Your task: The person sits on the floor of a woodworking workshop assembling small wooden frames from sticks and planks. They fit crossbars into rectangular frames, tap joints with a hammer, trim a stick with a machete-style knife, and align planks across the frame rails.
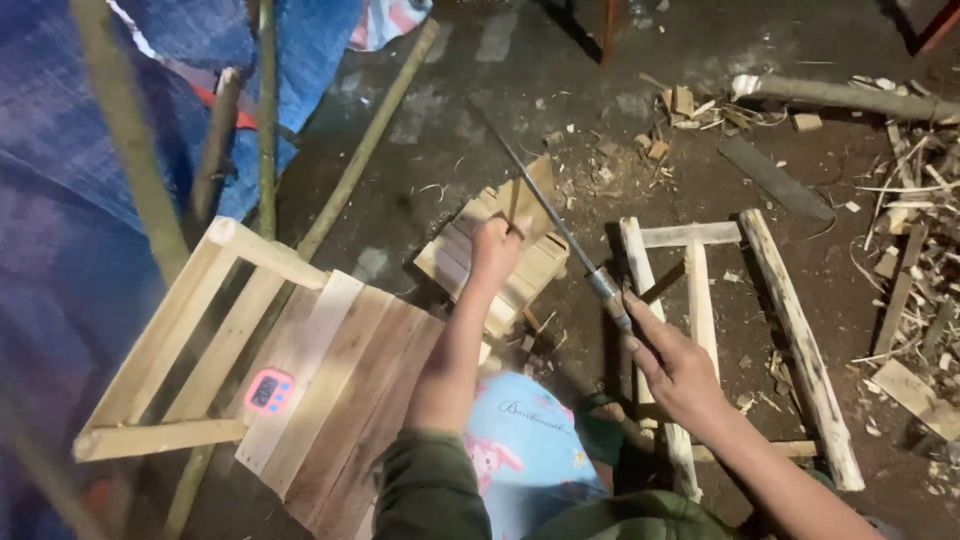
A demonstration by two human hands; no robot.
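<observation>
Both hands closed: left point(495, 250) holding stick point(512, 205), right point(672, 360) knife point(560, 235).

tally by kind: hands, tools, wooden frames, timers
Hands: 2, left hand, right hand
Long metal blade with wrapped handle: 1
Slatted pale wooden chair frame: 1
Rough pale wooden ladder-like frame: 1
Small pink digital timer: 1
Total: 6

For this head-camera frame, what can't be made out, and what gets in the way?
- What the left hand pinches: a thin wood piece on the stack of short planks, mostly covered by the fingers.
- Handle of the long blade: wrapped by the right hand.
- Display of the pink timer: too small to tell.
- Wooden frame: its near end is hidden behind the right forearm.
- Slatted chair: cut off at the bottom edge.
</observation>
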